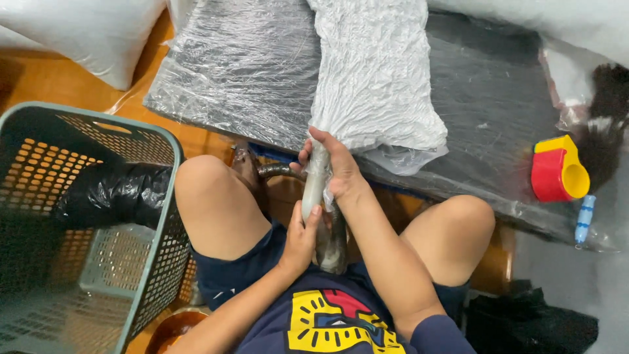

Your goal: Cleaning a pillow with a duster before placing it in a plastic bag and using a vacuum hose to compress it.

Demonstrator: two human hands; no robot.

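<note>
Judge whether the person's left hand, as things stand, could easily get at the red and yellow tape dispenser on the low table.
Probably not: the left hand grips the twisted bag neck, and the tape dispenser lies far to the right, past the right hand and its forearm.

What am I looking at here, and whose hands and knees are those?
There is no machine here. The picture comes from a small camera worn on a person's head, so you look down just as they do. That is why you see their own bare knees and dark blue shirt at the bottom.

The right hand and the left hand both grip the twisted neck of a crinkly white bag. The bag lies on a dark board wrapped in clear plastic film.

At the left stands a green plastic basket with holes in its sides; a black plastic bag lies inside. At the right sits a red and yellow tool, with a small blue and white tube below it. Between the knees there is a curved grey metal part; I cannot tell what it is.
</note>
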